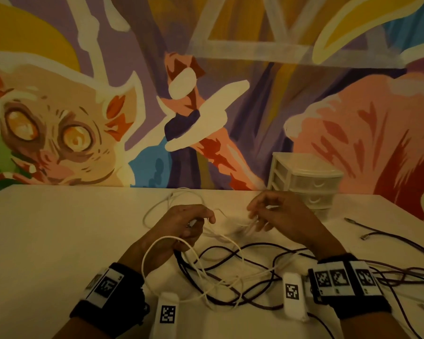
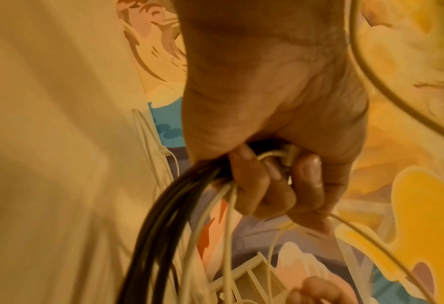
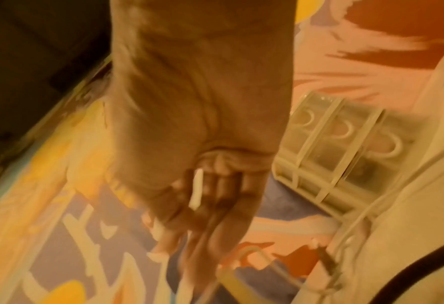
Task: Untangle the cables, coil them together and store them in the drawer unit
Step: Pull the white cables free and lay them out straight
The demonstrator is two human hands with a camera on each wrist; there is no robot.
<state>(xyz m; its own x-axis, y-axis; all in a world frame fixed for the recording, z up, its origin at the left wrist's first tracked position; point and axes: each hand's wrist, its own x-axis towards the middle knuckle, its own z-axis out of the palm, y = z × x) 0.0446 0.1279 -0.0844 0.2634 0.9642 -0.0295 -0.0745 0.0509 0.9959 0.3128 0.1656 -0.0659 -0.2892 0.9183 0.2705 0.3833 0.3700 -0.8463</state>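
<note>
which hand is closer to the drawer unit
Right. The right hand works a white cable just in front of the drawer unit; the left hand is farther left, gripping cables.

Head cam looks forward and down from my head over the table [image 1: 59, 241] to the mural wall [image 1: 230, 69]. Wrist cams sit close, looking along each hand. All three share the drawer unit [image 1: 309, 182] and cables [image 1: 230, 265].
</note>
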